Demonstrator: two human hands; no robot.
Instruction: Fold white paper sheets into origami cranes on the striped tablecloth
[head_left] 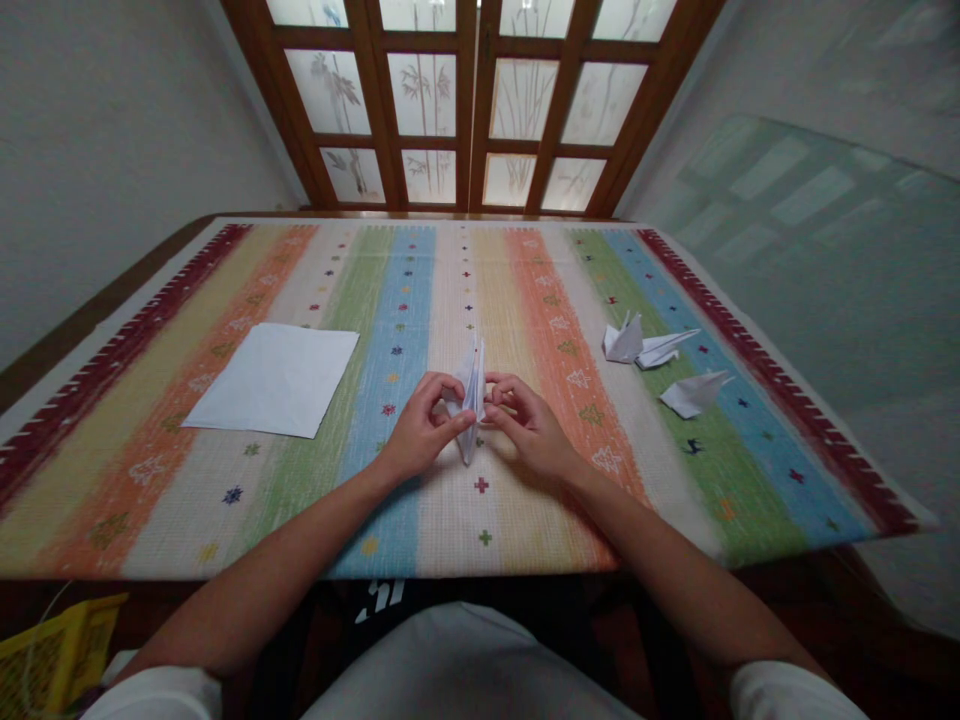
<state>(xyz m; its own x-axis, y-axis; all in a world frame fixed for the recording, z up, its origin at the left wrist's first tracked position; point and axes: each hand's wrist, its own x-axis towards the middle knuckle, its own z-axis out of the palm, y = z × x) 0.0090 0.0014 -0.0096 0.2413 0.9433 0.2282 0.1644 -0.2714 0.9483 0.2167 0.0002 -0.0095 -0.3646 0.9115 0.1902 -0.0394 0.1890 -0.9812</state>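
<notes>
A piece of folded white paper [470, 385], narrow and pointed at both ends, is held upright over the middle of the table. My left hand [426, 420] pinches its left side between thumb and fingers. On the other side, my right hand [525, 420] grips the right edge with curled fingers. Some of the paper's folds are hidden behind the fingertips. To the left lies a stack of square white paper [274, 380]. Over on the right sit three folded paper cranes: one crane [624, 340], another crane [664, 348] touching it, and a third crane [694, 394] nearer me.
A striped, patterned tablecloth [390, 480] covers the table. Wooden doors [474, 110] with painted panes stand beyond the far edge. A glass-like panel [810, 260] leans at the right wall. Below the table's left corner is a yellow plastic basket [64, 645].
</notes>
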